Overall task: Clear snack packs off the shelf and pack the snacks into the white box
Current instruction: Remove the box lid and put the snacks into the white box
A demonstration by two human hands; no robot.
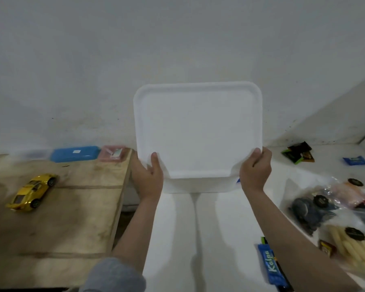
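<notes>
- Two surfaces meet: wooden table (57, 207) left, white counter (198, 239) right, below a bare wall (177, 39).
- Both hands, left hand (149, 175) and right hand (255, 169), clamp fingers on the upright white box lid (198, 131).
- Snack packs (346, 218) lie near the right edge.

Bare plywood table (76, 207) on left carries a yellow toy car (33, 191), a blue rectangular plastic case (75, 153) and a pink clear plastic case (113, 153) at its far edge. White surface (198, 239) on right carries a blue snack bar wrapper (271, 265), clear bags of snacks (335, 211), a small blue packet (355, 160), dark green packets (299, 152).
</notes>
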